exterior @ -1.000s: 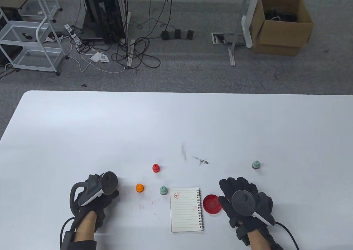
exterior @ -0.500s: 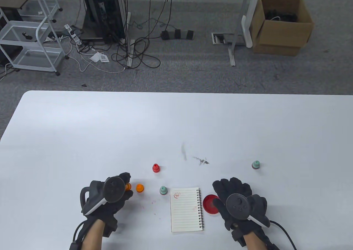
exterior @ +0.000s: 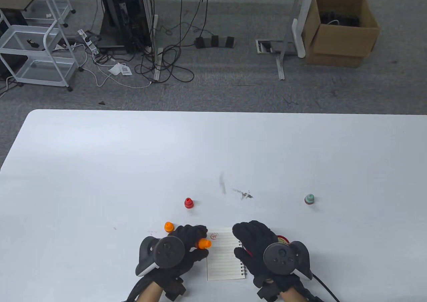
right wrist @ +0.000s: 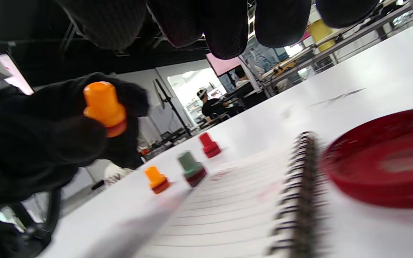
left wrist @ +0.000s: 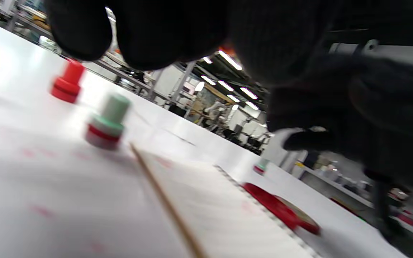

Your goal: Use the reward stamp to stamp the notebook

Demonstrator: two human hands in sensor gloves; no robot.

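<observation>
Partly, the right hand [exterior: 263, 248] hides the red ink pad [right wrist: 389, 161].

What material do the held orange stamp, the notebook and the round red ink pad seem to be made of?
Orange stamp: probably smooth moulded plastic, with a soft sheen. Notebook: matte lined paper, with a dark wire spiral, likely metal. Ink pad: glossy red case, probably plastic, judging by its reflections.

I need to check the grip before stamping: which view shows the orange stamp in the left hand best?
The right wrist view: the held orange plastic stamp shows whole, pinched by the gloved left hand. The table view shows it small; the left wrist view only an orange sliver.
</observation>
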